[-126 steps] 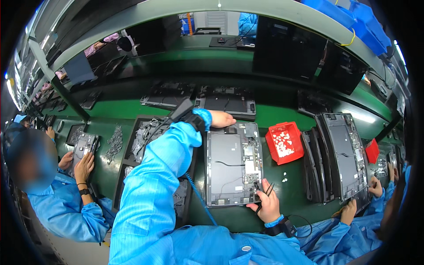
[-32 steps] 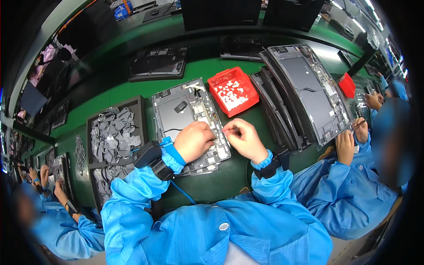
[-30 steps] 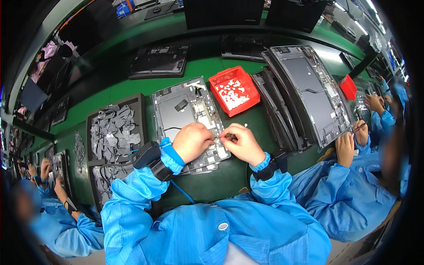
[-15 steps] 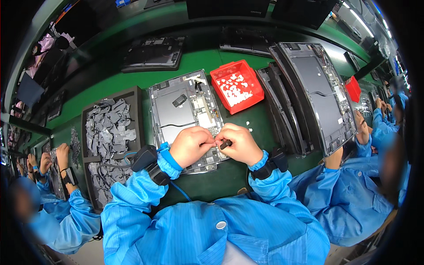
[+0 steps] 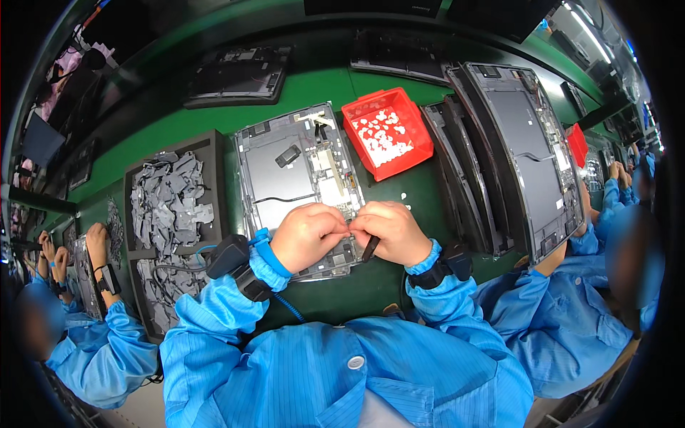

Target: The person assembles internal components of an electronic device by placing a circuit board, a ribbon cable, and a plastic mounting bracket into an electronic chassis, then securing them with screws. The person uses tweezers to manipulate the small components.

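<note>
An opened tablet-like device [image 5: 265,187] lies in front of me, its grey casing and circuit boards bare. Over its lower right part, my left hand [image 5: 308,239] pinches thumb and forefinger together; whatever they hold is too small or hidden. Right beside it, my right hand [image 5: 397,234] has its fingertips nearly touching the left ones. A short black tool [image 5: 370,247] sticks out of the right hand's grip, pointing down toward me. Its working end is not visible. A small black block [image 5: 288,156] rests on the device's upper middle.
Behind my right hand stands a red bin [image 5: 424,146] with small white pieces. Leaning devices [image 5: 515,139] are stacked at the right. A dark foam tray [image 5: 220,187] holds grey scraps on the left. More devices [image 5: 239,77] lie farther back. Co-workers in blue sit on both sides.
The black tool in my right hand has tilted downward, with more of it showing below the fingers. Both hands stay together over the same spot. The view has shifted slightly.
</note>
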Demonstrator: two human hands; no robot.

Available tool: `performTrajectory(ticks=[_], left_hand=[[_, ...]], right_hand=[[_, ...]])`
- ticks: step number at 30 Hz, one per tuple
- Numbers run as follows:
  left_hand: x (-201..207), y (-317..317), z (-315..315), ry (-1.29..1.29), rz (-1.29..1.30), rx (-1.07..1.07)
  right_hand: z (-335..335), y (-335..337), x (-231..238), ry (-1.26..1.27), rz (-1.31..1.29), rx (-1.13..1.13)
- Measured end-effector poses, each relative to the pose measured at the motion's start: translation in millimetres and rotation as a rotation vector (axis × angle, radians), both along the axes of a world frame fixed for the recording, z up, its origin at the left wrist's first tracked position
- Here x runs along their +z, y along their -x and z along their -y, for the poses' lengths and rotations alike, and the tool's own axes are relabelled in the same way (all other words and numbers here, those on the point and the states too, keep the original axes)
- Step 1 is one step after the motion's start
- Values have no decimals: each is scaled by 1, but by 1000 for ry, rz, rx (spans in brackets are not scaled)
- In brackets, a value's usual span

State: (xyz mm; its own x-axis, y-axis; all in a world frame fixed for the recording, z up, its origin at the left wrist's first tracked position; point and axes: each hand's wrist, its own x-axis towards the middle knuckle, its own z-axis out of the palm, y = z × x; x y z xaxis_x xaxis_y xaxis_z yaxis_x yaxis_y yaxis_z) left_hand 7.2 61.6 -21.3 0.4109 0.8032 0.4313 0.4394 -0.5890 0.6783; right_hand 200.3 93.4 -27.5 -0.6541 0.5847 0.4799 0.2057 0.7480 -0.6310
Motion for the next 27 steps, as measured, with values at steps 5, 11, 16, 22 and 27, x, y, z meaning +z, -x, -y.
performTrajectory(ticks=[5, 11, 16, 22, 27], left_hand=[[1, 0, 0, 12, -11, 14], [2, -1, 2, 30, -38, 21], [0, 0, 2, 23, -51, 4], [0, 1, 0, 32, -26, -17], [3, 0, 0, 21, -41, -20]], right_hand=[[-2, -1, 1, -54, -9, 18], [-3, -2, 0, -103, 24, 36], [-4, -3, 1, -94, 41, 54], [-6, -2, -1, -90, 31, 66], [-5, 2, 3, -109, 41, 47]])
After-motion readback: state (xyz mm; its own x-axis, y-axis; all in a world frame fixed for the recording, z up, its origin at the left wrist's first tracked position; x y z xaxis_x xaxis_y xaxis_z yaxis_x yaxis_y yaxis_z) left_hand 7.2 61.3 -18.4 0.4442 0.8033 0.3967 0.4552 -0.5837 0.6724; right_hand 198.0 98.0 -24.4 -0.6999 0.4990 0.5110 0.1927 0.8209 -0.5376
